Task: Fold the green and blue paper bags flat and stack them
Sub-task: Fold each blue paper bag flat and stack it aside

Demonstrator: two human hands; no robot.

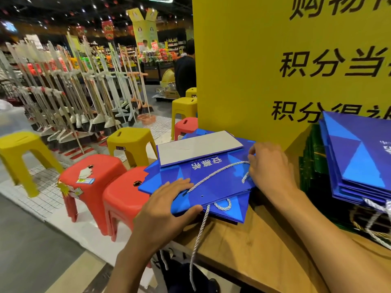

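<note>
A blue paper bag [213,178] lies flattened on the wooden table [254,248], its grey base panel [198,148] folded up on top and its white rope handle [218,173] across the face. My left hand [165,206] grips the bag's near left edge, fingers flat on top and thumb at the edge. At the bag's right end my right hand [268,166] presses down with curled fingers near the rope. More blue bags lie under this one. A stack of flat blue bags [359,157] sits at the right, leaning on folded green bags [313,157].
A big yellow sign board [285,60] stands behind the table. Red stools [124,197] and yellow stools [131,142] stand left of the table edge. A rack of brooms [74,102] fills the aisle's left side. A person in dark clothes [186,72] stands far back.
</note>
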